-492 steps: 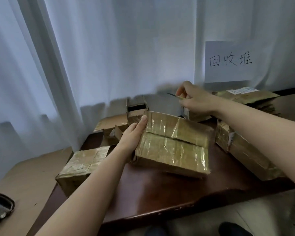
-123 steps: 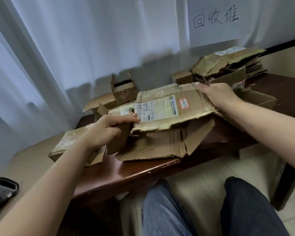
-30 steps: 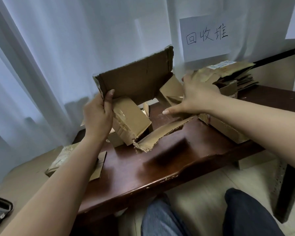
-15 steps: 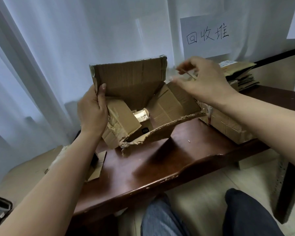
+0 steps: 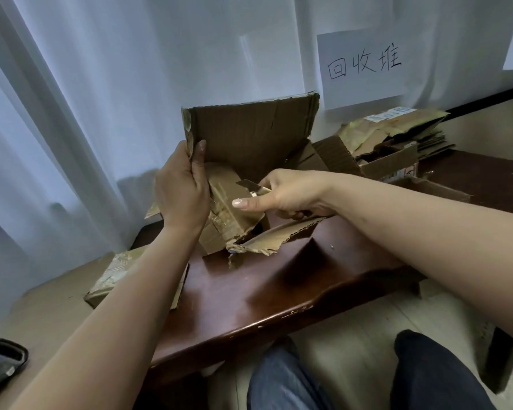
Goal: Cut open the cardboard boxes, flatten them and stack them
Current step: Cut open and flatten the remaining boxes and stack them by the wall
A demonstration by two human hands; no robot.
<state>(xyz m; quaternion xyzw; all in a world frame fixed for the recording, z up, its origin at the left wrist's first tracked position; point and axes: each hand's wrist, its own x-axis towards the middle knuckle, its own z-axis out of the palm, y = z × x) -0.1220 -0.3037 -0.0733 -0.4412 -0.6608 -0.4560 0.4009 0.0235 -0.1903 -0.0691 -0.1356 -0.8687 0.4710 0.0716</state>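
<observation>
An opened cardboard box (image 5: pixel 249 134) stands on the dark wooden table (image 5: pixel 249 291), its rear flap upright and its torn front flap (image 5: pixel 273 238) hanging low. My left hand (image 5: pixel 181 193) grips the box's left edge, thumb on the inside. My right hand (image 5: pixel 288 193) holds a small knife (image 5: pixel 251 186), its blade pointing left at the taped left side flap (image 5: pixel 225 202) inside the box. A stack of flattened boxes (image 5: pixel 397 131) lies at the back right, under a paper sign.
A taped closed box (image 5: pixel 122 267) sits at the table's left end, partly under my left forearm. An open box (image 5: pixel 397 167) stands right of the one I hold. A dark device (image 5: pixel 0 362) lies on the floor at left. My knees are below the table edge.
My right hand has dropped from above the box down into it, and the knife blade now points at the left flap. The left hand keeps its grip on the box edge.
</observation>
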